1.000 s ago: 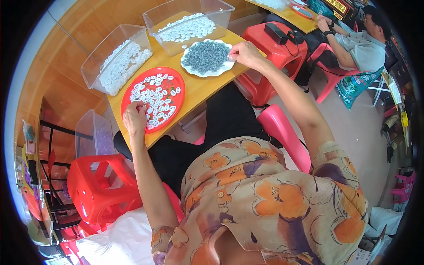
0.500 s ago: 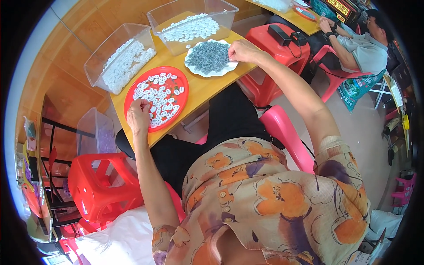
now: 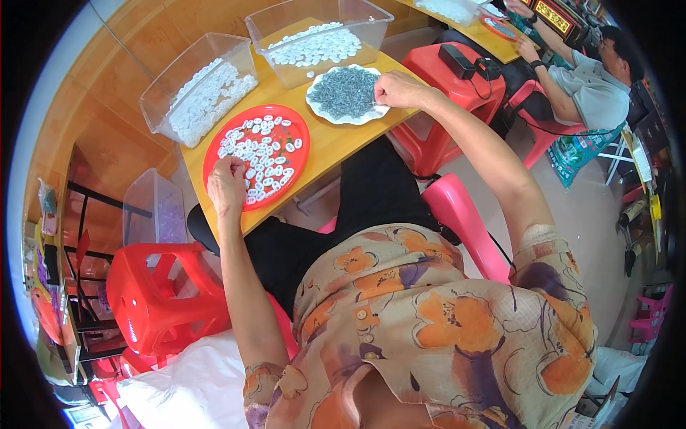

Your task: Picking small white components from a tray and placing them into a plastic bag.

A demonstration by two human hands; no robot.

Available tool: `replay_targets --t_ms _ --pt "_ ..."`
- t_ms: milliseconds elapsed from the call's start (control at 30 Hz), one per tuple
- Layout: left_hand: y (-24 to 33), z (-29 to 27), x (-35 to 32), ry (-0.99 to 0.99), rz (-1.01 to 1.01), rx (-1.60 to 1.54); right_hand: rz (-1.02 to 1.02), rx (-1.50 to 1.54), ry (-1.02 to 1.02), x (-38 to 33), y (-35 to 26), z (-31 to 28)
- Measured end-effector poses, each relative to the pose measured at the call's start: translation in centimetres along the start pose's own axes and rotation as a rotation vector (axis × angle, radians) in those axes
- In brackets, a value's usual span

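My left hand [image 3: 227,189] is at the near left side of a round red plate [image 3: 305,146], fingers pinched down among its contents. Small white oval pieces [image 3: 268,151] with dark marks lie scattered across that plate. My right hand [image 3: 401,90] reaches to the right rim of a white scalloped plate [image 3: 315,106]. Heaped on it are many tiny grey, thin pieces [image 3: 343,91], too small to name. The fingers of both hands are closed together, and whatever lies between them is hidden.
Two clear plastic bins, one at the left [image 3: 151,114] and one behind the scalloped plate [image 3: 379,36], hold more white pieces on the wooden table [image 3: 336,146]. Red stools [image 3: 143,304] stand left and right [image 3: 418,61]. A co-worker [image 3: 600,89] sits at another table, far right.
The view has shifted slightly. Both my hands stay at their plates with fingers closed. The co-worker's one arm has risen and stretched outward.
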State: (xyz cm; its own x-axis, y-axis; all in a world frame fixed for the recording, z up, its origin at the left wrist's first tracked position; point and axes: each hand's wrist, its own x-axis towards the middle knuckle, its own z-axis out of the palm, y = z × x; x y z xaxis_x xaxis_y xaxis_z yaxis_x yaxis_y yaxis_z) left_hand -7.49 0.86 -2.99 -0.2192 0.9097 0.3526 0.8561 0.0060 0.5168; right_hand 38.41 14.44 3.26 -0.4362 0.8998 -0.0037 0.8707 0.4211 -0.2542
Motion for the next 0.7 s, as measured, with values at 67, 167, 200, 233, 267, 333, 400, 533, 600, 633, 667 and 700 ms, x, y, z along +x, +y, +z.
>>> replay_targets --t_ms 67,167,200,233,267,333,400,533,600,633,667,700 --pt "-0.1 0.0 0.0 0.001 0.007 0.007 -0.042 0.039 0.028 -0.2 0.2 0.2" --pt "0.2 -0.1 0.1 -0.001 0.016 0.017 -0.043 0.032 0.027 -0.2 0.2 0.4" --pt "0.2 -0.1 0.1 -0.003 0.013 0.022 -0.044 0.033 0.027 -0.2 -0.1 0.4" --pt "0.1 -0.1 0.1 -0.003 0.013 0.022 -0.034 0.037 0.02 -0.2 -0.3 0.4" --pt "0.1 -0.2 0.1 -0.006 0.009 0.019 -0.023 0.041 0.013 -0.2 -0.6 0.3" --pt "0.1 -0.1 0.2 -0.009 0.007 0.015 -0.023 0.013 0.018 -0.1 -0.7 0.5" --pt "-0.1 0.0 0.2 0.013 0.024 0.017 -0.026 -0.016 0.022 -0.1 -0.8 0.5" --pt "-1.1 0.2 0.0 0.092 0.013 -0.034 -0.03 -0.027 -0.014 -0.6 -1.5 0.1" --pt "-1.3 0.3 0.0 0.186 0.055 -0.107 -0.051 0.015 0.009 -1.4 -2.5 -0.7" --pt "-0.1 0.0 -0.1 0.187 0.048 -0.103 -0.054 0.092 0.095 -2.1 -3.0 -1.0" --pt "1.1 -0.2 0.0 0.13 0.022 -0.256 -0.057 0.17 0.179 -2.5 -3.6 -1.2" --pt "2.7 -0.6 0.1 0.07 0.004 -0.409 -0.058 0.174 0.179 -3.0 -4.0 -1.1"
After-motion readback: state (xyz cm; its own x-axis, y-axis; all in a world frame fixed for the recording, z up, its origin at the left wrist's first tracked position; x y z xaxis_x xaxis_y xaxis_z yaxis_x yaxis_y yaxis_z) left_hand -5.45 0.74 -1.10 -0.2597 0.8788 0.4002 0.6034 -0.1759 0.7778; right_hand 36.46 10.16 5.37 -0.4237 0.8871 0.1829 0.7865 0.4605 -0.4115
